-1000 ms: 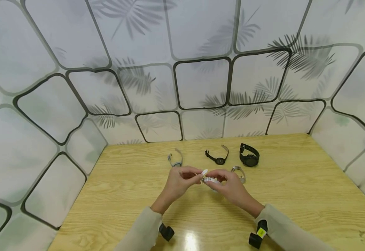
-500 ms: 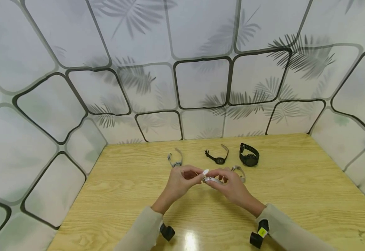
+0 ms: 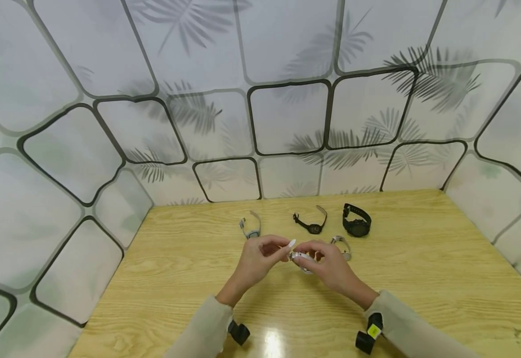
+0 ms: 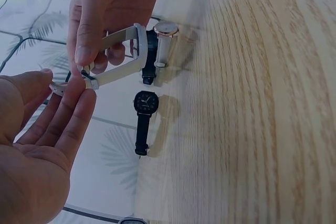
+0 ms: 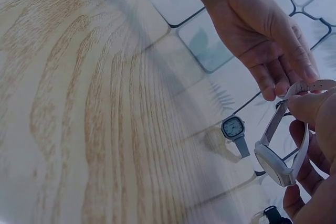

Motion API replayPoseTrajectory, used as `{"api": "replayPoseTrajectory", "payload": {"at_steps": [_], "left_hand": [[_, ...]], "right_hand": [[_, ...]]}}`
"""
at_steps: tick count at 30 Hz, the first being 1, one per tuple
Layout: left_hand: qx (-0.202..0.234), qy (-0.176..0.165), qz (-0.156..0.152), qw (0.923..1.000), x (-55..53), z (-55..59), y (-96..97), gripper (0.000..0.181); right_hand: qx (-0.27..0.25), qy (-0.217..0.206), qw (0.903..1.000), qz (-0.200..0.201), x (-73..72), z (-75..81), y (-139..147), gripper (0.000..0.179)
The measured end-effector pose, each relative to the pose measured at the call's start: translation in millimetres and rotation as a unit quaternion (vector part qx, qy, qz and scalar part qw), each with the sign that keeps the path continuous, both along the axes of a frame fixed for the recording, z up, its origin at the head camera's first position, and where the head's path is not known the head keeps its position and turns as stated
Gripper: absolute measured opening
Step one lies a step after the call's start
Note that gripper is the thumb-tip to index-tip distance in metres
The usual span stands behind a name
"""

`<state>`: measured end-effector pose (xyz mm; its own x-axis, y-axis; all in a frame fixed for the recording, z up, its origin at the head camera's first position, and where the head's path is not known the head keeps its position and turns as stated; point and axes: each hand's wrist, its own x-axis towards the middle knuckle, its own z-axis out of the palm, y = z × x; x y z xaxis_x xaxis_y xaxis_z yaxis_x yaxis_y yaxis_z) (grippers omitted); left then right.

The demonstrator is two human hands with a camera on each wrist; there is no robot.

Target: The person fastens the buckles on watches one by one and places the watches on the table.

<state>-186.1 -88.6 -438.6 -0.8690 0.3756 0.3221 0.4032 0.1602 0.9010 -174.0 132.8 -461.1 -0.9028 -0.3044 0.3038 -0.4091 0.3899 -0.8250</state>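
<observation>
Between both hands, clear above the table, is a white wristwatch with its strap bent into a loop. My left hand pinches the strap's free end, which pokes up past the fingertips. Opposite it, my right hand grips the strap beside the buckle, thumb on top. In the right wrist view the round watch case hangs at the bottom of the loop, its dial turned partly away. The fingers hide part of the buckle.
Several other watches lie beyond the hands on the wooden table: a grey one, a small black one, a large black one and a pale-strapped one close behind my right hand. A patterned wall covering encloses the table.
The strap's free end turned a little between the left fingertips and stands narrower to the view now. Both hands keep nearly the same place, and the watches on the table have not moved.
</observation>
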Motion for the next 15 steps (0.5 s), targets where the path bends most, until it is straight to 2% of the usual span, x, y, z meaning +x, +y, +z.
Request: {"api": "replayPoseTrajectory", "payload": {"at_steps": [7, 15], "left_hand": [[-0.011, 0.027, 0.017, 0.9994, 0.6, -0.1, 0.4, 0.016], [-0.013, 0.043, 0.023, 0.9987, 1.2, -3.2, 0.8, 0.015]], "right_hand": [[0.007, 0.013, 0.9999, 0.003, -0.6, -0.1, -0.6, 0.02], [-0.003, 0.0, 0.9998, -0.018, 0.7, -2.1, -1.0, 0.019]]}}
